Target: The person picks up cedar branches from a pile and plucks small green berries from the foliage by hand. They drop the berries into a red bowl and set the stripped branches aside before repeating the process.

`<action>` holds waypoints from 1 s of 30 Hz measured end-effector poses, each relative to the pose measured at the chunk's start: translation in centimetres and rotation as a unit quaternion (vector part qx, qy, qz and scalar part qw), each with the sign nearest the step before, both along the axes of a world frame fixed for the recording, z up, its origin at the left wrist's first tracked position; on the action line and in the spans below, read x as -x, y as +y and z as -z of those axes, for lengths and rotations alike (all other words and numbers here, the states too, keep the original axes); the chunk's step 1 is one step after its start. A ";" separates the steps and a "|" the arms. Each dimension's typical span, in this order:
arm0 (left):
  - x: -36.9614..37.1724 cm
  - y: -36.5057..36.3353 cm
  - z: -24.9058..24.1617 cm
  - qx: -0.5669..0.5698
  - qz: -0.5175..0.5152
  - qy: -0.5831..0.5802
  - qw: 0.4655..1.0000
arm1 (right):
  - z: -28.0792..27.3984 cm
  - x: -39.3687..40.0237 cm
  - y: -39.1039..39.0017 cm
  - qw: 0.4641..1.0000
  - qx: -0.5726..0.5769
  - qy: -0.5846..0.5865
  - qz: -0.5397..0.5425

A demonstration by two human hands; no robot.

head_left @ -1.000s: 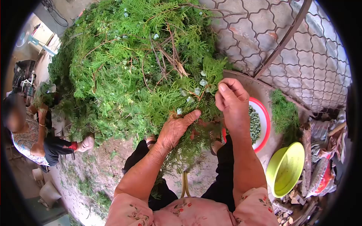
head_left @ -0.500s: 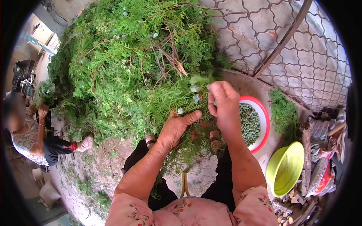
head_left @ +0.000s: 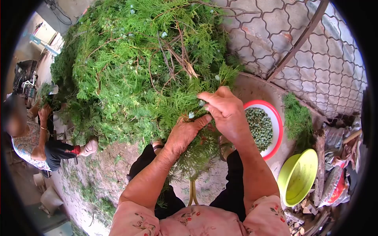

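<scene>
Left hand (head_left: pixel 182 135): closed on a green sprig (head_left: pixel 186 104) at the near edge of the pile (head_left: pixel 114 78), apparently steadying it. Right hand (head_left: pixel 227 114): thumb and forefinger pinched around a pale cone (head_left: pixel 202 103). Red-rimmed bowl (head_left: pixel 280 128): beside the right forearm, presumably for short reach.

no legible text, no readable numbers

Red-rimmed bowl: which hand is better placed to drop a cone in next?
Probably the right hand: it is at a pale cone and nearer the bowl; the left hand holds greenery.
</scene>
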State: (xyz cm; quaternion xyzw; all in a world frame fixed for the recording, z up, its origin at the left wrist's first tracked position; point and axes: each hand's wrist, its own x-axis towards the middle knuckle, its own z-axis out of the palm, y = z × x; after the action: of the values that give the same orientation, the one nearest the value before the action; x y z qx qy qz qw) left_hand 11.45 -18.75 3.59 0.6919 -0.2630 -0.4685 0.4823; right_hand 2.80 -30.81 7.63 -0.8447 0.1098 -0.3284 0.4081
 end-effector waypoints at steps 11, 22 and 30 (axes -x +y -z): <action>0.4 -0.2 -1.0 0.027 -0.029 0.091 0.995 | 0.4 0.0 -0.4 0.939 -0.339 0.041 0.037; -0.2 0.0 1.0 0.115 -0.025 0.089 0.989 | 0.3 0.1 -1.7 0.761 -0.628 -0.144 -0.071; -0.6 -0.3 0.8 0.060 -0.059 0.105 0.991 | -0.5 0.7 -0.6 0.802 -0.594 -0.021 -0.059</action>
State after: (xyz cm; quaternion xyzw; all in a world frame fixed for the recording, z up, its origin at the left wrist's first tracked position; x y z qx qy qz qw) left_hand 12.04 -19.04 2.78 0.6231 -0.1974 -0.4926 0.5746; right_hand 2.05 -31.43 8.09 -0.4349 0.2249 -0.1925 0.8504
